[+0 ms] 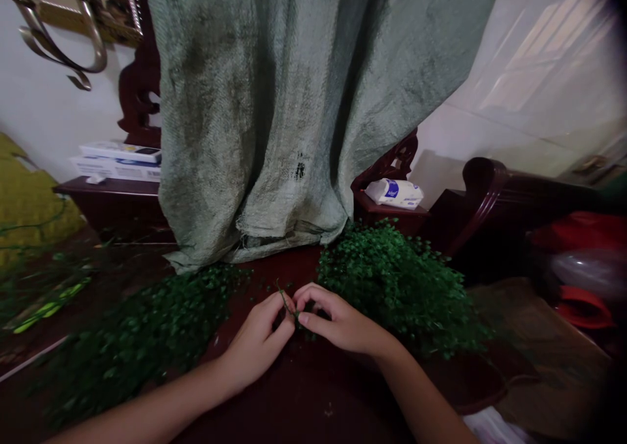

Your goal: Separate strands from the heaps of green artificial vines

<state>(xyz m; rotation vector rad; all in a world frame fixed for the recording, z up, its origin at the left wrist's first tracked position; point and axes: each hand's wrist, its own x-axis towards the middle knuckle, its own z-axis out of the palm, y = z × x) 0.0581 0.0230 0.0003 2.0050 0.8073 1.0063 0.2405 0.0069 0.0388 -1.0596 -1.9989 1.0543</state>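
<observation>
Between my hands, over the dark red table (289, 392), is a thin green stem (283, 295). My left hand (267, 330) pinches it with thumb and fingers. My right hand (333, 320) is curled close beside, its thumb and fingertips meeting at the stem's lower end. A leafy pile of small green sprigs (396, 287) lies to the right of my right hand. Another pile of green sprigs (142, 339) spreads to the left, by my left forearm. The fingertips partly hide the stem.
A large woven sack (294, 104) hangs behind the table. White boxes (120, 160) sit on a ledge at left, a tissue pack (394, 194) on one at right. A yellow-green tool-like object (51, 307) lies far left. Red plastic items (582, 303) are at far right.
</observation>
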